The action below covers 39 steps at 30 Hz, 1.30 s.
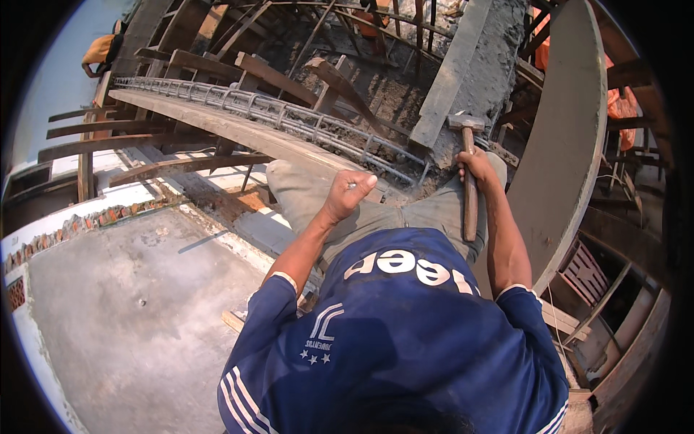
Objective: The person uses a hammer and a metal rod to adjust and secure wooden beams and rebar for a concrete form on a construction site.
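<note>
My right hand (483, 168) grips a hammer (470, 206) high on its wooden handle, just below the metal head. The head points away from me, and the handle end hangs over my right thigh. My left hand (345, 197) is curled into a fist in front of my lap, thumb on top. A small silvery glint shows at its fingers; whether it is a ring or something held, I cannot tell. Ahead of the fist lies a long rebar cage (289, 116) beside a formwork board (238, 124). A grey plank (452, 72) ends near the hammer head.
Rough grey concrete (495, 61) runs alongside the plank. A tall curved panel (560, 137) stands close on my right. Wooden props (155, 166) jut out at the left above a lower concrete slab (144, 282). Two other people (101, 52) appear at the far side, one in orange.
</note>
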Each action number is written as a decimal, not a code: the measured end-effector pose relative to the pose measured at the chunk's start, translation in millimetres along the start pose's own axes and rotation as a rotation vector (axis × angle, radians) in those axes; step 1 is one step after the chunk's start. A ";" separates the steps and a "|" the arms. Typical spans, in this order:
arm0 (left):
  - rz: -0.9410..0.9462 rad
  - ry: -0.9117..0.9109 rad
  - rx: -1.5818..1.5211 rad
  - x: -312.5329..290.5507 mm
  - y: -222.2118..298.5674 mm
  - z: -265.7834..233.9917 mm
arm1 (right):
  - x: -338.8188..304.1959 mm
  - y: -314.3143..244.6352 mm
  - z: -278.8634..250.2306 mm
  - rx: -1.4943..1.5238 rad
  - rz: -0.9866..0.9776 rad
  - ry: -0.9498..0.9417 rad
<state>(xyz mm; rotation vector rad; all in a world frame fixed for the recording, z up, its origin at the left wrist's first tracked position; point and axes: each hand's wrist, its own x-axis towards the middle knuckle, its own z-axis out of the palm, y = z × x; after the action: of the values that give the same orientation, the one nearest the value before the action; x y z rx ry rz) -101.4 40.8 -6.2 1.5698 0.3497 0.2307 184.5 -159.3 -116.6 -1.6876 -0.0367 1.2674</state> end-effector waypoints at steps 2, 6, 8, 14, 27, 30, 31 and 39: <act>-0.020 0.219 -0.261 6.5 -1.2 -19.7 | -0.2 1.8 -0.3 0.019 0.010 -0.011; 0.039 0.371 -0.361 16.7 -40.6 -59.6 | 2.1 0.0 0.1 0.018 0.006 -0.011; 0.008 0.277 -0.235 17.7 -33.4 -60.5 | 1.0 -0.2 0.0 0.031 -0.004 -0.010; 0.075 -0.104 0.420 9.9 -14.4 -15.5 | 3.7 3.1 -1.6 0.007 -0.013 -0.001; 0.048 0.428 -0.076 1.6 0.3 -97.2 | 0.5 1.7 -1.3 0.038 -0.008 -0.017; -0.052 0.439 -0.006 7.3 -31.6 -80.8 | -1.7 -0.8 0.9 0.031 -0.015 -0.030; -0.051 0.418 0.000 8.2 -34.1 -77.5 | -3.5 1.4 -0.2 0.025 -0.015 -0.029; 0.245 1.202 -0.418 22.2 -53.3 -89.3 | -0.7 -1.0 0.0 0.056 -0.016 -0.041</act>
<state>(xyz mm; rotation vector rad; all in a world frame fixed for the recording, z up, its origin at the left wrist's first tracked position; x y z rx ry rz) -117.0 132.4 -57.9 0.8988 0.9551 1.3612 184.7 -159.1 -115.3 -1.6103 -0.0383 1.2797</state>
